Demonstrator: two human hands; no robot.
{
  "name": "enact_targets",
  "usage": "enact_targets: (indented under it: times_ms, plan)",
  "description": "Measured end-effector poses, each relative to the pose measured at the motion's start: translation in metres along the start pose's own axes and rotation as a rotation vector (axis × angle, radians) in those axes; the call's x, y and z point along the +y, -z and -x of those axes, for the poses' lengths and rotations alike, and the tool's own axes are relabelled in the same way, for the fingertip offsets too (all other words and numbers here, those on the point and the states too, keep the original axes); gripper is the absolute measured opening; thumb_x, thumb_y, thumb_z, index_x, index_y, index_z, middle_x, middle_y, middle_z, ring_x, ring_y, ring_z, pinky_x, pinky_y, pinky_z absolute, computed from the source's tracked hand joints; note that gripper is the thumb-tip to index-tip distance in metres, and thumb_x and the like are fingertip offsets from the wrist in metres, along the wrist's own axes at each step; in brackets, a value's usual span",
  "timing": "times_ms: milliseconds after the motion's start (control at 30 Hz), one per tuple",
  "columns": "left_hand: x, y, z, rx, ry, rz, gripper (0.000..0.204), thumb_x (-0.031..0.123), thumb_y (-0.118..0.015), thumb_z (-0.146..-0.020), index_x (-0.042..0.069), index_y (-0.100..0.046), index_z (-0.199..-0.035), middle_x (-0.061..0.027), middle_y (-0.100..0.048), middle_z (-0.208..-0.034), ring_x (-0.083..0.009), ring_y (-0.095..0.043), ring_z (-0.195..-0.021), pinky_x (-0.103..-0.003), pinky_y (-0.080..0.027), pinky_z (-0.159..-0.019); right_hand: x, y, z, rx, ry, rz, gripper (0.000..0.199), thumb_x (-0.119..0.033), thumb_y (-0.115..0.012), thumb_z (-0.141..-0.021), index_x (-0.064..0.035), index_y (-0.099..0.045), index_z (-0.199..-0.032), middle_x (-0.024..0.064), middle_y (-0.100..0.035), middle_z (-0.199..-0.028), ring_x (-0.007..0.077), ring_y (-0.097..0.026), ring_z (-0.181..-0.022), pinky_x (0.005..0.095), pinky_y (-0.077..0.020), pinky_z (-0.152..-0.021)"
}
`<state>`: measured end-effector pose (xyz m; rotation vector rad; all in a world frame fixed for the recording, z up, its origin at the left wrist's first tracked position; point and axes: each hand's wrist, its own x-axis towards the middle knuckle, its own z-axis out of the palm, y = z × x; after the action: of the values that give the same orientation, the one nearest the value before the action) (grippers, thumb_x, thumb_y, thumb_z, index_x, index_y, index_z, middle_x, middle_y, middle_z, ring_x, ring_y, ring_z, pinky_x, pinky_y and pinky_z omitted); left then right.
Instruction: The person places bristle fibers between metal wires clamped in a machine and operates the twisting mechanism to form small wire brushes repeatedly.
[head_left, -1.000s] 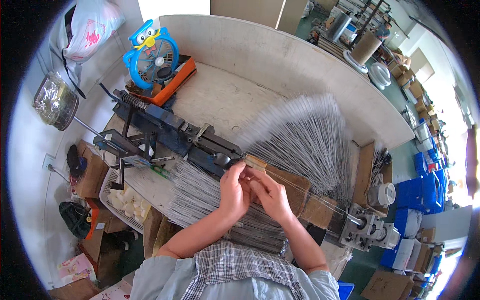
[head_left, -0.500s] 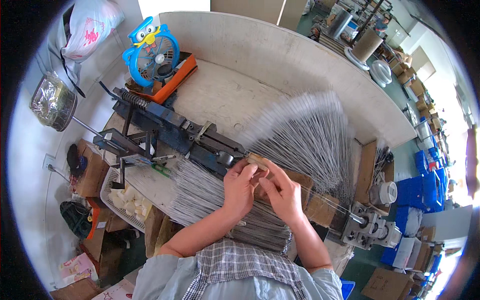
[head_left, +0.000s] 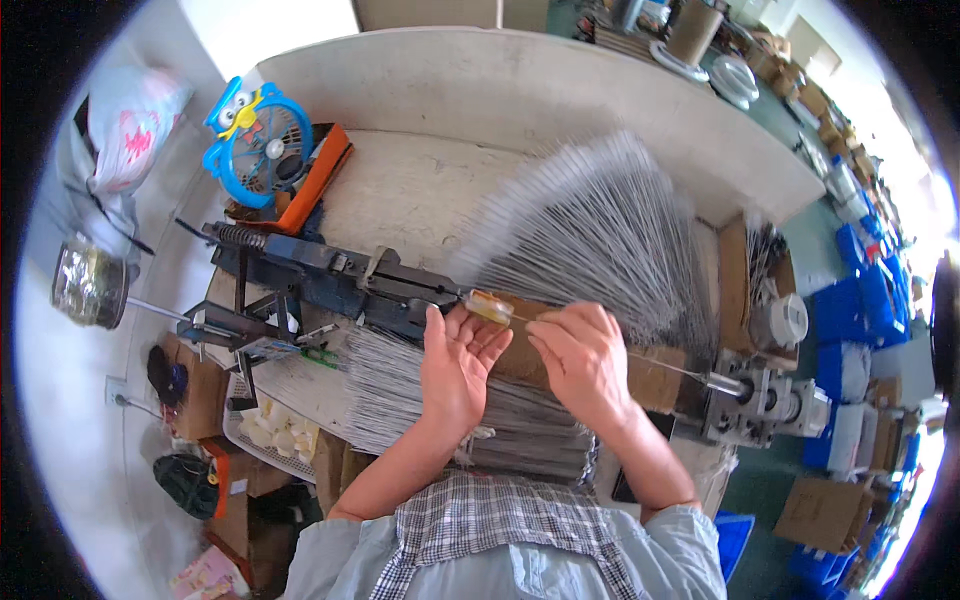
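wire by wire at the brush bench

the person's left hand (head_left: 455,365) is spread, fingers loose, its fingertips touching a small yellowish handle piece (head_left: 487,305) that sits at the mouth of the dark blue bench machine (head_left: 330,280). the right hand (head_left: 585,360) is pinched together on a thin wire (head_left: 660,365) that runs off rightward to a grey clamp unit (head_left: 765,400).

as a judgement, the work looks well along but far from finished: a big fan of finished twisted wire brushes (head_left: 600,230) leans behind the hands, while a thick stack of bare wires (head_left: 440,405) lies under the wrists, waiting.

around the edges: a blue owl-shaped desk fan (head_left: 260,140) beside an orange box (head_left: 315,180) at the far left of the table; brown cardboard boxes (head_left: 820,510) on the floor at right, near stacked blue crates (head_left: 850,360); a pink-printed plastic bag (head_left: 130,130) hangs upper left; a tray of pale small pieces (head_left: 275,430) sits low on the left.
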<state>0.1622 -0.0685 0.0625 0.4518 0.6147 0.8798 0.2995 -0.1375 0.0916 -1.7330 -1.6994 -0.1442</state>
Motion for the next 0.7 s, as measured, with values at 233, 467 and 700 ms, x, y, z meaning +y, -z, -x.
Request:
enact_targets:
  times_ms: [233,467,700]
  plan:
    - [0.005,0.027,0.022,-0.128,0.02,-0.229,0.049,0.024,-0.047,-0.092,-0.001,-0.033,-0.132,-0.0119,-0.042,-0.131,-0.0229,-0.048,-0.112,-0.035,-0.042,-0.091,-0.001,0.036,0.039,-0.3,-0.066,-0.042,0.008,-0.012,-0.065,-0.072,-0.0095,-0.064,-0.08,0.0058,-0.061,-0.071,0.0247,-0.059,-0.069,0.0343,-0.0475,-0.059]
    - [0.058,0.103,0.025,0.363,-0.344,-0.365,0.03,0.014,-0.057,-0.085,0.001,-0.049,-0.111,-0.0063,-0.054,-0.088,-0.0131,-0.05,-0.073,-0.026,-0.041,-0.065,0.02,-0.003,0.104,-0.549,-0.151,-0.078,0.013,-0.021,-0.058,-0.077,-0.0125,-0.061,-0.087,0.0011,-0.054,-0.083,0.0199,-0.058,-0.084,0.0331,-0.0497,-0.063]
    - [0.116,0.232,-0.017,0.448,-0.334,-0.059,0.035,0.023,-0.059,-0.085,0.002,-0.05,-0.112,-0.0054,-0.053,-0.09,-0.0165,-0.052,-0.079,-0.032,-0.043,-0.07,0.028,-0.007,0.097,-0.452,-0.176,0.052,0.01,-0.018,-0.058,-0.077,-0.0095,-0.059,-0.082,0.0058,-0.054,-0.086,0.024,-0.056,-0.085,0.0365,-0.0483,-0.069]
